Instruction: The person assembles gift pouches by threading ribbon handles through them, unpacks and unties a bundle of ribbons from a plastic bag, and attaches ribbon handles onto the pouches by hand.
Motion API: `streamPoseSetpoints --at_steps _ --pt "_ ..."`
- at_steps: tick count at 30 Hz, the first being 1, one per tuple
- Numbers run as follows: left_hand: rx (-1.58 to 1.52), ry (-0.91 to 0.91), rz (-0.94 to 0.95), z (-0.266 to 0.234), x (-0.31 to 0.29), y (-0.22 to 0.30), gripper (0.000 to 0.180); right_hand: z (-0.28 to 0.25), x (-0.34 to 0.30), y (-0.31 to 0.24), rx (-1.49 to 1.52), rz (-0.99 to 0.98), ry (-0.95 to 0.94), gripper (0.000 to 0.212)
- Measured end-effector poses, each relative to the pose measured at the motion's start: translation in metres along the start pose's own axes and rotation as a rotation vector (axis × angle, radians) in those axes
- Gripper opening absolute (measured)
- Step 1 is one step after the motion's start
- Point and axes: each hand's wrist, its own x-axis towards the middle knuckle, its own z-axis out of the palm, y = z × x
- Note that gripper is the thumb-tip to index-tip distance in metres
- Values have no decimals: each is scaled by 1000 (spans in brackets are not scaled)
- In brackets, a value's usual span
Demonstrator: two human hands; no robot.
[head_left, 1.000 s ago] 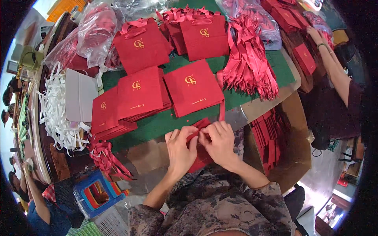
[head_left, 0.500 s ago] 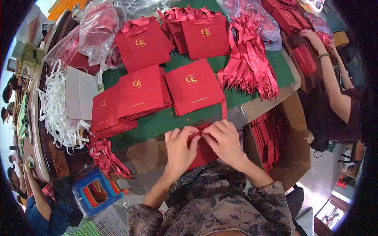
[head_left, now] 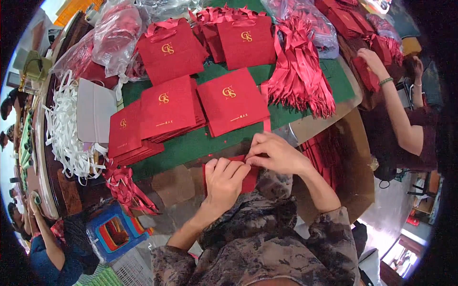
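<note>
My left hand (head_left: 223, 183) is closed around a small red paper bag (head_left: 249, 182) held in front of my body, at the near edge of the table. My right hand (head_left: 280, 155) is bent over the bag's upper edge, with thumb and fingers pinched together close to my left fingertips. Whatever lies in that pinch is hidden. A red ribbon (head_left: 266, 123) hangs down from the table and ends behind my right fingers. Just beyond my hands, a stack of flat red bags (head_left: 234, 107) with gold print lies on the green mat (head_left: 183, 155).
More red bags (head_left: 169, 52) with ribbon handles stand behind. Red ribbons (head_left: 300, 76) lie at right, white ribbons (head_left: 71, 128) at left. An open cardboard box (head_left: 353, 157) holding red bags is by my right arm. Another person's arm (head_left: 398, 105) reaches in at far right.
My right hand has lifted and its wrist has swung outward. The left hand has moved slightly down and now covers more of the bag's front. The co-worker's hand at right has moved lower.
</note>
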Motion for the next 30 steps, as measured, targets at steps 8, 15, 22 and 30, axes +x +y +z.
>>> streamPoseSetpoints --at_steps 8,15,22,30 --pt "-94 -9 -62 -1 7 -5 12 24 9 11 385 172 285 10" --pt "-166 -23 -269 -4 9 -8 15 14 12 15 236 121 425 17" --pt "-167 12 -425 2 6 -30 19 5 -37 -2 -338 -10 157 25" --pt "74 58 -348 7 8 -27 24 10 -65 -37 -87 54 224 18"
